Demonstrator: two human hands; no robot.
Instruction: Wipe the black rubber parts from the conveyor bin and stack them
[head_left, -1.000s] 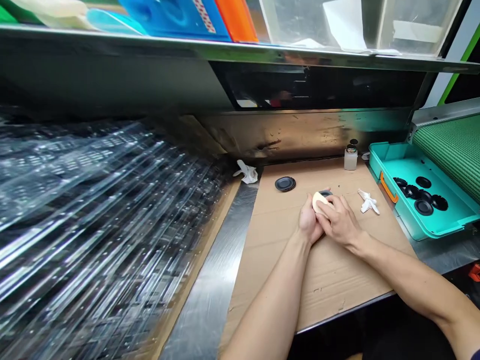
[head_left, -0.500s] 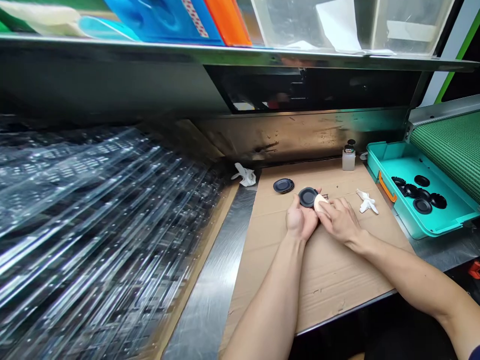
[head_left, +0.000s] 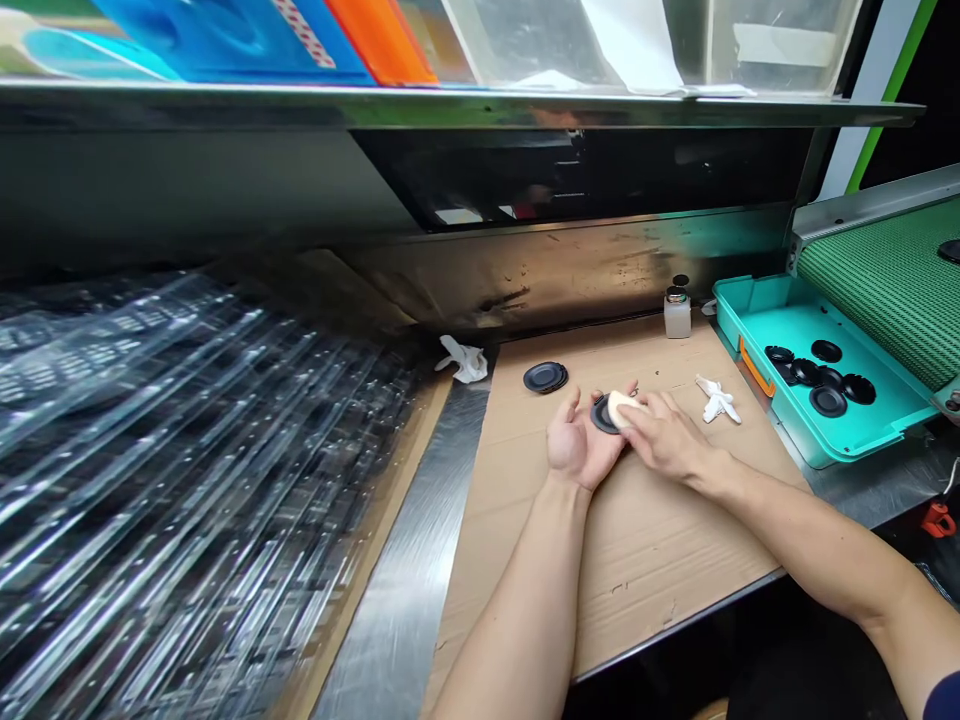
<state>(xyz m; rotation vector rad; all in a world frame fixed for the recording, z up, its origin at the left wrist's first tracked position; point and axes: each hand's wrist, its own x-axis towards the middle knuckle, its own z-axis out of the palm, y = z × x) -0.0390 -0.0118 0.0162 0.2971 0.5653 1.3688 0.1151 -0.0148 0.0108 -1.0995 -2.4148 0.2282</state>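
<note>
My left hand (head_left: 583,447) is turned palm up and cradles a black round disc (head_left: 602,414) with a raised rim, its thumb lifted clear. Between the fingers of my right hand (head_left: 667,434) is a cream-coloured sponge pad (head_left: 622,408), pressed against the disc and covering its right part. Beyond my left hand, a small stack of similar black discs (head_left: 545,377) lies on the cardboard sheet (head_left: 675,540). A crumpled white cloth or glove (head_left: 718,400) lies to the right of my right hand.
A turquoise tray (head_left: 862,450) with several black discs stands at the right, beside a green mesh belt (head_left: 877,290). Near the back stands a small bottle (head_left: 677,315). Stacked clear plastic trays (head_left: 210,500) fill the left. A metal shelf edge (head_left: 450,108) crosses overhead.
The sponge pad has moved from the disc's right edge onto its face. My left thumb has come away from the disc. The whole view has shifted slightly right, and a disc appears on the belt.
</note>
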